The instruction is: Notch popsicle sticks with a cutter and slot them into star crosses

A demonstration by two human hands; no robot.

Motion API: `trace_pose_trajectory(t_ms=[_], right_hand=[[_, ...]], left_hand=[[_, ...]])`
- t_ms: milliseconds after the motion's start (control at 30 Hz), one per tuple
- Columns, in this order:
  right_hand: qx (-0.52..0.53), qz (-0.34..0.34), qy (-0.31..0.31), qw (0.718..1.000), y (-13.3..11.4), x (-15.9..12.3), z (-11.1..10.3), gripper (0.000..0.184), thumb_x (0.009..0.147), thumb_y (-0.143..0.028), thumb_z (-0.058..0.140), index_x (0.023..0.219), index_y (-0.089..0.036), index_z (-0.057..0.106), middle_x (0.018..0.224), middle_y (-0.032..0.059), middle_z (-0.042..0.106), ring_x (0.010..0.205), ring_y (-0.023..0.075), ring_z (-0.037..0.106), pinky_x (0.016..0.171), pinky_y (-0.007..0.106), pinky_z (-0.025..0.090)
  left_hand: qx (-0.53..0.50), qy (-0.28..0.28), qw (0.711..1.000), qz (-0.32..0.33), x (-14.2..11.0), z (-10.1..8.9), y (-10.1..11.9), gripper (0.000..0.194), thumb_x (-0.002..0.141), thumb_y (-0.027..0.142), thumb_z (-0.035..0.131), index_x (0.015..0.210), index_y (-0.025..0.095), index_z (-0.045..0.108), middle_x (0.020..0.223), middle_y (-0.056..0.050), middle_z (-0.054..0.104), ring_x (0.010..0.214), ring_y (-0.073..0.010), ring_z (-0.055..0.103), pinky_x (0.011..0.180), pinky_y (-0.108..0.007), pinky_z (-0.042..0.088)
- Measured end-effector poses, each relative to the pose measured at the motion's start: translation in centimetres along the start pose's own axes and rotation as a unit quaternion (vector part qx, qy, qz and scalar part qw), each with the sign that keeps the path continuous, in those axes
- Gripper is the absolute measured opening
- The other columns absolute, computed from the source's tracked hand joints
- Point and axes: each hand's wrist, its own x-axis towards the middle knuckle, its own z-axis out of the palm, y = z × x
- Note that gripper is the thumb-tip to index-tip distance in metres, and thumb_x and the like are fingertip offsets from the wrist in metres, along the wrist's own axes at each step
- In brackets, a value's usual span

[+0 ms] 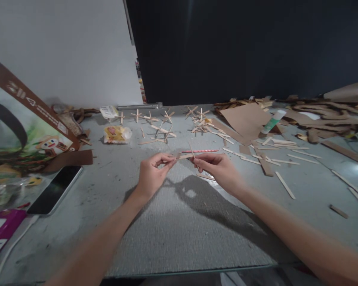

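Note:
Between my hands, above the grey table, is a small piece of crossed wooden craft sticks (185, 156). My left hand (155, 171) pinches one end of it between thumb and fingertips. My right hand (216, 169) pinches the other side, where one stick points upward. A red patterned pencil (199, 151) lies just beyond the fingers. One loose craft stick (205, 177) rests on the table under my right hand, partly hidden by it.
Several crossed-stick pieces (164, 129) stand at the back. Loose sticks (280, 143), brown cardboard (246, 119) and a glue stick (273, 121) are at the right. A phone (56, 190), a purple power strip (6, 230), a yellow packet (117, 135) and a printed bag (32, 115) are at the left.

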Motion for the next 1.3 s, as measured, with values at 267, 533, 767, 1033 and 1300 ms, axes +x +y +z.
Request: trace_pose_trajectory(t_ms=[267, 533, 767, 1033, 1300], right_hand=[[0.029, 0.006, 0.004, 1.000, 0.1, 0.0, 0.2, 0.032, 0.078, -0.054, 0.084, 0.085, -0.023, 0.083, 0.074, 0.0032, 0.069, 0.072, 0.0178, 0.059, 0.076, 0.037, 0.049], [0.071, 0.020, -0.008, 0.997, 0.4, 0.1, 0.2, 0.037, 0.075, -0.056, 0.087, 0.086, -0.021, 0.083, 0.072, 0.0026, 0.066, 0.071, 0.0161, 0.056, 0.071, 0.034, 0.047], [0.164, 0.067, -0.036, 0.984, 0.1, 0.0, 0.2, 0.033, 0.071, -0.051, 0.092, 0.083, -0.021, 0.084, 0.070, 0.0006, 0.062, 0.066, 0.0123, 0.050, 0.066, 0.031, 0.044], [0.162, 0.070, -0.035, 0.984, -0.1, -0.1, 0.4, 0.032, 0.072, -0.050, 0.091, 0.086, -0.022, 0.086, 0.072, 0.0009, 0.062, 0.065, 0.0116, 0.047, 0.066, 0.032, 0.043], [0.091, 0.039, -0.014, 0.995, 0.3, -0.4, 0.7, 0.032, 0.076, -0.049, 0.088, 0.089, -0.021, 0.087, 0.073, 0.0029, 0.067, 0.065, 0.0124, 0.052, 0.065, 0.031, 0.046]], left_hand=[[0.028, 0.013, 0.999, 0.045, -0.2, 0.0, 0.4, 0.012, 0.086, 0.029, 0.079, 0.076, 0.022, 0.077, 0.092, -0.007, 0.081, 0.087, -0.0205, 0.075, 0.087, -0.035, 0.060], [0.066, 0.022, 0.994, 0.086, -0.3, 0.0, 0.2, 0.012, 0.088, 0.026, 0.078, 0.076, 0.023, 0.078, 0.090, -0.007, 0.081, 0.085, -0.0204, 0.076, 0.085, -0.035, 0.061], [0.084, 0.018, 0.985, 0.150, -0.3, 0.0, -0.6, 0.015, 0.092, 0.030, 0.078, 0.080, 0.020, 0.078, 0.090, -0.007, 0.082, 0.083, -0.0192, 0.077, 0.078, -0.031, 0.062], [0.114, 0.035, 0.977, 0.176, -0.7, 0.3, -0.9, 0.011, 0.093, 0.024, 0.076, 0.083, 0.020, 0.078, 0.090, -0.007, 0.082, 0.083, -0.0191, 0.078, 0.079, -0.033, 0.062], [0.107, 0.043, 0.976, 0.184, -1.3, 0.9, -0.4, 0.011, 0.094, 0.023, 0.076, 0.083, 0.020, 0.077, 0.089, -0.005, 0.081, 0.082, -0.0174, 0.077, 0.078, -0.031, 0.061]])
